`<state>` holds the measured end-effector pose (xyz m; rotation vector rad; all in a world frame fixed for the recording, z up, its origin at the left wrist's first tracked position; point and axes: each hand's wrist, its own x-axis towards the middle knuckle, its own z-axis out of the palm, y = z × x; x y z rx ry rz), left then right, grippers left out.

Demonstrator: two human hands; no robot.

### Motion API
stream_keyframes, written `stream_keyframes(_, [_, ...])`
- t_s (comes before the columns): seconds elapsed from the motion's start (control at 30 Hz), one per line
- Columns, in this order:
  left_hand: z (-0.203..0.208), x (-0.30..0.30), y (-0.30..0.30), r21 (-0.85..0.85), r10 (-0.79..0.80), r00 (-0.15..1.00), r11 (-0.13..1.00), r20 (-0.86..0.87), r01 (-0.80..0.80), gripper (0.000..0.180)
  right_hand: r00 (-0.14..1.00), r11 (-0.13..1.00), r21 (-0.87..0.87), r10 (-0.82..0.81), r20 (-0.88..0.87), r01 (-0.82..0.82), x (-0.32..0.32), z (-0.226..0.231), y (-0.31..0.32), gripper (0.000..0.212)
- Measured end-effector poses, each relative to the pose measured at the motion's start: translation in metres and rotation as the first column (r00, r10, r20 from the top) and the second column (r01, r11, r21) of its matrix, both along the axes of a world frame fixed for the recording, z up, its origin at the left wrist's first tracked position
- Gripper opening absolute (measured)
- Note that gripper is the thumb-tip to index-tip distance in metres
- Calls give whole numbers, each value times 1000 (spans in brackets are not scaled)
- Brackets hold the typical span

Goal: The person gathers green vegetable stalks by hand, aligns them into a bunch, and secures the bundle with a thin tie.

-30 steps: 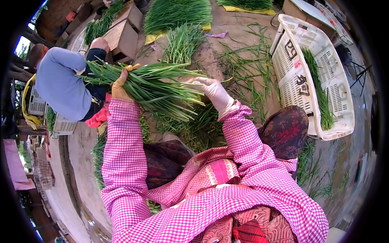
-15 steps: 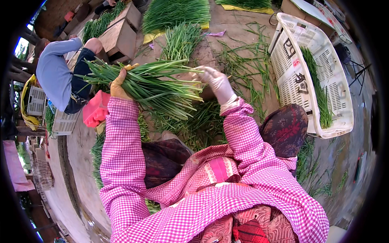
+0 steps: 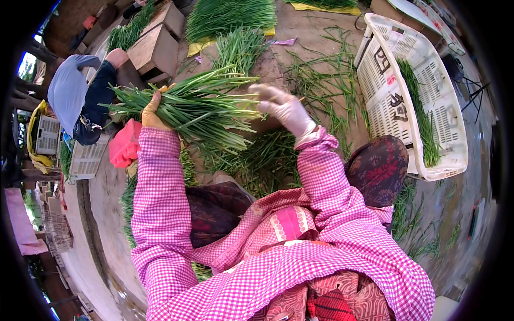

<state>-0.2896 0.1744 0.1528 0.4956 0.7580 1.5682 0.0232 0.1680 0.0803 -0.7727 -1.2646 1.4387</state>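
My left hand [image 3: 155, 111], in a yellowish glove, is closed round a thick bunch of garlic chives [image 3: 198, 109]. The bunch lies sideways in the air, its leafy tips to the left and its pale cut ends pointing right. Close to those ends is my right hand [image 3: 282, 107], in a thin whitish glove. Its fingers are partly bent and apart, with the fingertips near the stem ends; I cannot tell whether they touch. Below the bunch, loose chives [image 3: 267, 160] are heaped on the ground between my legs.
A white slatted crate [image 3: 383, 85] with chives in it stands at the right. Ahead lie a small pile of chives [image 3: 238, 51] and a larger one [image 3: 230, 18] on yellow sheeting. At the left are a pink plastic container [image 3: 125, 143], wooden boxes [image 3: 159, 45] and a seated person [image 3: 72, 93].
My right hand has shifted slightly down and right, turning so its fingers spread by the stem ends. The held bunch has moved a little left. The person at the left leans slightly differently.
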Motion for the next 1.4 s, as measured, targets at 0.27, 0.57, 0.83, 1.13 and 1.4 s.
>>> stream_keyframes(0.27, [12, 7, -6, -116, 177, 982, 976, -60, -183, 22, 913, 962, -83, -271, -306, 258, 20, 5, 2, 18])
stream_keyframes(0.57, [14, 15, -8, -157, 217, 974, 962, -67, -225, 21, 996, 999, 40, -19, -93, 23, 7, 33, -9, 31])
stream_keyframes(0.83, [12, 19, -6, -206, 15, 999, 978, -49, -24, 16, 913, 978, -211, -80, -400, -6, -19, 32, -20, 16])
stream_keyframes(1.13, [18, 40, -5, -280, 116, 921, 932, -371, -230, 19, 844, 981, -194, -124, -521, 24, -16, 30, -17, 18])
stream_keyframes(1.4, [4, -9, 5, -254, 167, 961, 941, -222, -222, 20, 804, 935, -156, -352, -479, 317, 34, 9, 12, 10])
